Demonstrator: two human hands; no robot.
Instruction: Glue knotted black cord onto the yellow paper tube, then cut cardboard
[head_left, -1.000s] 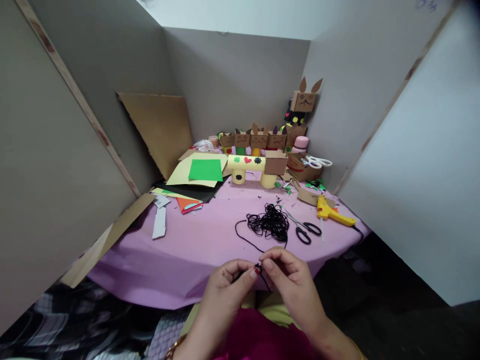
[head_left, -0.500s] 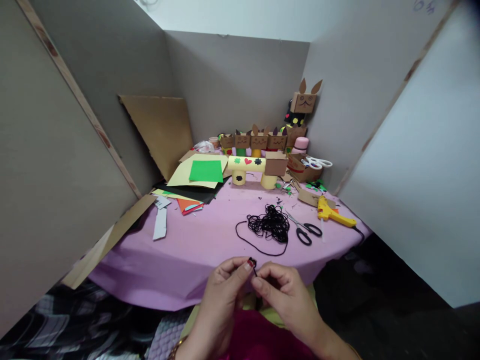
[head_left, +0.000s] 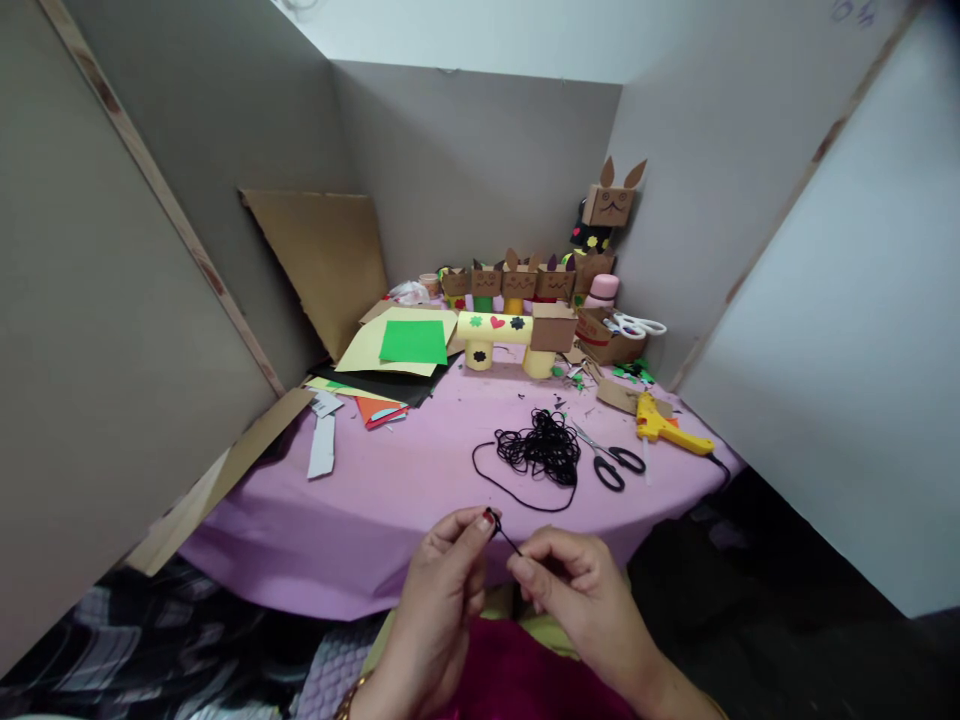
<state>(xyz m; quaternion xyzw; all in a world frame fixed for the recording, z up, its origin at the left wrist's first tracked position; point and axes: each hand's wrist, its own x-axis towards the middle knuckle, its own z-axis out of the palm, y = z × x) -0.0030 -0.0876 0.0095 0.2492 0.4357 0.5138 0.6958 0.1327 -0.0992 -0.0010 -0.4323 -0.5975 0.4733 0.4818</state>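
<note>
A short piece of black cord [head_left: 508,536] stretches between my two hands at the table's front edge. My left hand [head_left: 448,570] pinches its looped upper end between thumb and forefinger. Lower down, my right hand [head_left: 566,580] grips the cord between thumb and fingers. Beyond them lies a tangled heap of black cord [head_left: 541,448], one strand curving toward me. Black-handled scissors [head_left: 611,460] rest open just right of the heap. Behind it stands a yellow paper-tube animal [head_left: 495,328] with a plain cardboard box head [head_left: 553,328].
A yellow glue gun [head_left: 667,428] lies at the right on the purple tablecloth [head_left: 420,480]. Coloured paper sheets [head_left: 412,342] are stacked at the left. Several box-headed animals [head_left: 519,280] line the back, near a pink bottle [head_left: 602,291] and a cardboard box [head_left: 607,340] holding white-handled scissors [head_left: 637,326].
My hands have drawn slightly apart, the left shifting left and the right a little right. More of the cord between them shows, pulled straighter.
</note>
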